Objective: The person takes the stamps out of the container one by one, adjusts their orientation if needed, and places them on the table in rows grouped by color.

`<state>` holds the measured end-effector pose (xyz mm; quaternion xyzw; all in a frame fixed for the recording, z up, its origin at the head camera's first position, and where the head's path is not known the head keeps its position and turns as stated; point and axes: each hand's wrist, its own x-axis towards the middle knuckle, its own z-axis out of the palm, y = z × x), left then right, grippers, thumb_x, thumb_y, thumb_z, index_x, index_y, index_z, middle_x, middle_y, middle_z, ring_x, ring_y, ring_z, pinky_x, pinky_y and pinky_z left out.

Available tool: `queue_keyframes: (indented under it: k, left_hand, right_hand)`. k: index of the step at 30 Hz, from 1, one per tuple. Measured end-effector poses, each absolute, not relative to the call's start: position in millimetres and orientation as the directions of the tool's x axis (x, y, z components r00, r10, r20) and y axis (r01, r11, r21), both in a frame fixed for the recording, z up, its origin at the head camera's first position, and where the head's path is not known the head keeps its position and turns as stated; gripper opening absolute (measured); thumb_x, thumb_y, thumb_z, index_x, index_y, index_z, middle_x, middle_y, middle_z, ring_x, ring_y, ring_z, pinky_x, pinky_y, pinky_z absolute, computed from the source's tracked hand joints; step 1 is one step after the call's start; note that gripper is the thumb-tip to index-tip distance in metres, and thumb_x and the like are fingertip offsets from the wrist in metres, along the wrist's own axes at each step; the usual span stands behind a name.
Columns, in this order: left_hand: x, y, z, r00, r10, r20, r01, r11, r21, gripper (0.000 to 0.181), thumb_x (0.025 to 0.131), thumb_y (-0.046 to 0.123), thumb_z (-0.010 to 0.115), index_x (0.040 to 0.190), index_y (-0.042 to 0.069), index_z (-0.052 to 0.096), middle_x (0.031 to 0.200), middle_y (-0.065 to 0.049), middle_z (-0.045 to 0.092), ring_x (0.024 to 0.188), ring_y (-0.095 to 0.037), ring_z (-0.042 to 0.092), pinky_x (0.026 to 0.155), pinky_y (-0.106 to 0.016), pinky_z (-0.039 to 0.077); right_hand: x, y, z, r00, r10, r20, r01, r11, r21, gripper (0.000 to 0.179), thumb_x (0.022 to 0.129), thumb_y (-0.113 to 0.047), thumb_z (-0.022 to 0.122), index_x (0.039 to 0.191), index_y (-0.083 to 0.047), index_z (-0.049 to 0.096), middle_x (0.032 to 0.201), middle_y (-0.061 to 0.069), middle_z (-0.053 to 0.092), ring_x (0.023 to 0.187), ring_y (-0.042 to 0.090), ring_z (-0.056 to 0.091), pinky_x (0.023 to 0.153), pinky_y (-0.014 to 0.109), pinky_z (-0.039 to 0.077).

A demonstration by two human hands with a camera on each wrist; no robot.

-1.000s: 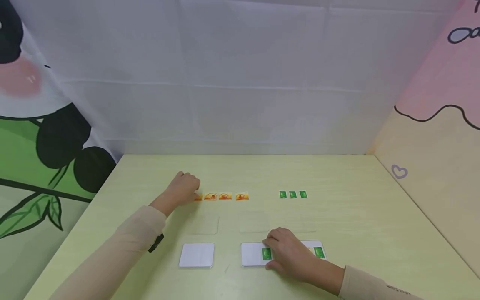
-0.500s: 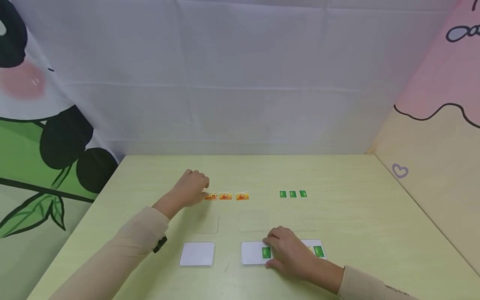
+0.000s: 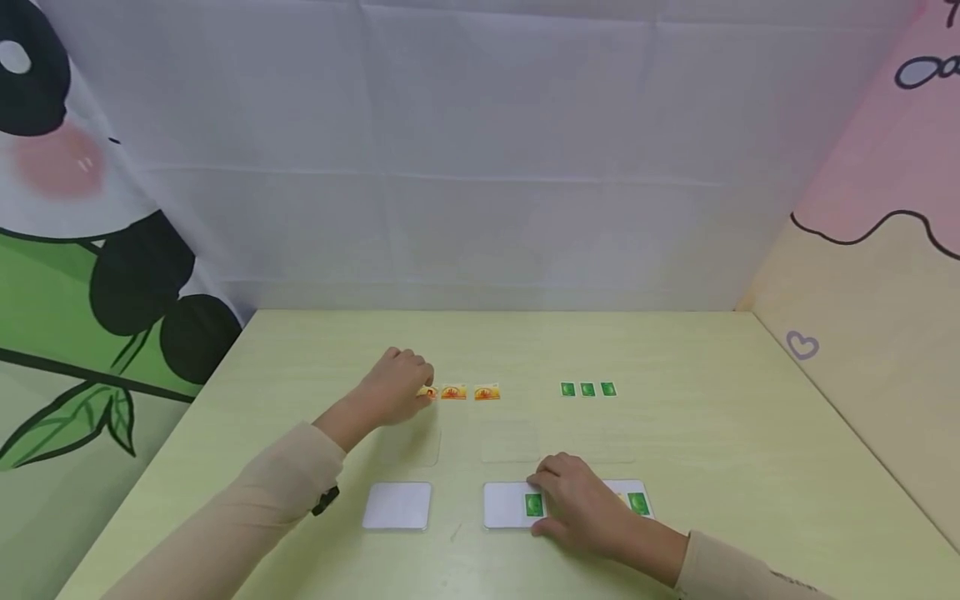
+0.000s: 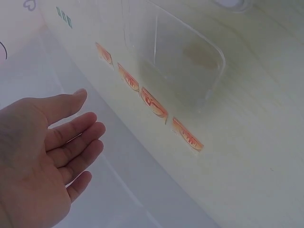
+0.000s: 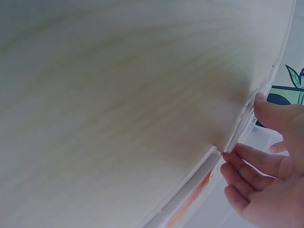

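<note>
My left hand (image 3: 393, 387) is over the left end of a row of small orange picture pieces (image 3: 487, 392), hiding part of it. In the left wrist view that hand (image 4: 47, 147) has loosely bent fingers, its thumb apart and nothing held, with several orange pieces (image 4: 153, 103) lying flat to its right. Nearer the front edge, my right hand (image 3: 581, 508) grips a flat white card (image 3: 504, 506) bearing a green picture piece (image 3: 533, 505). Thumb and fingertips of the right hand (image 5: 270, 175) meet its edges. A second green piece (image 3: 638, 503) shows right of the hand.
A blank white card (image 3: 397, 506) lies left of the right hand. Several small green pieces (image 3: 588, 389) form a row at the back right. Faint clear plastic trays (image 3: 438, 450) are in mid-table. A white cloth wall (image 3: 487, 233) rises behind.
My left hand has slid rightward along the orange row and now covers pieces that showed before. My right hand and its white card have stayed in place.
</note>
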<state>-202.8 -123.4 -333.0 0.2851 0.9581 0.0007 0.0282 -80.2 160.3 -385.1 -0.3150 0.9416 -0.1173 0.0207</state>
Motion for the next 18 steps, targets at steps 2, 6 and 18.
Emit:
queue_keyframes:
  k: [2, 6, 18]
  left_hand:
    - [-201.4, -122.0, -333.5, -0.833, 0.551, -0.049, 0.551, 0.834, 0.012, 0.022, 0.087, 0.024, 0.07, 0.101, 0.007, 0.068, 0.098, -0.005, 0.068, 0.096, -0.026, 0.058, 0.093, -0.045, 0.04]
    - [-198.0, -119.2, -334.6, -0.824, 0.566, -0.035, 0.566, 0.824, -0.003, 0.022, 0.085, 0.024, 0.072, 0.1, 0.008, 0.067, 0.095, -0.004, 0.068, 0.093, -0.024, 0.058, 0.091, -0.043, 0.041]
    - [-190.1, -110.4, -346.3, -0.806, 0.589, -0.051, 0.588, 0.808, 0.038, 0.022, 0.084, 0.022, 0.073, 0.099, 0.007, 0.067, 0.097, -0.005, 0.067, 0.093, -0.024, 0.056, 0.092, -0.043, 0.04]
  right_hand:
    - [-80.4, 160.7, -385.7, -0.801, -0.598, 0.034, -0.588, 0.774, -0.235, 0.051, 0.078, -0.038, 0.077, 0.114, -0.005, 0.066, 0.108, 0.001, 0.063, 0.1, 0.013, 0.054, 0.094, 0.034, 0.047]
    - [-81.0, 161.1, -385.7, -0.8, -0.599, 0.03, -0.588, 0.774, -0.236, 0.051, 0.078, -0.039, 0.077, 0.115, -0.005, 0.066, 0.109, 0.001, 0.063, 0.101, 0.013, 0.054, 0.095, 0.034, 0.047]
    - [-82.3, 162.4, -388.3, -0.802, -0.596, 0.026, -0.585, 0.776, -0.235, 0.052, 0.079, -0.04, 0.076, 0.116, -0.005, 0.066, 0.11, 0.001, 0.063, 0.103, 0.013, 0.054, 0.096, 0.035, 0.046]
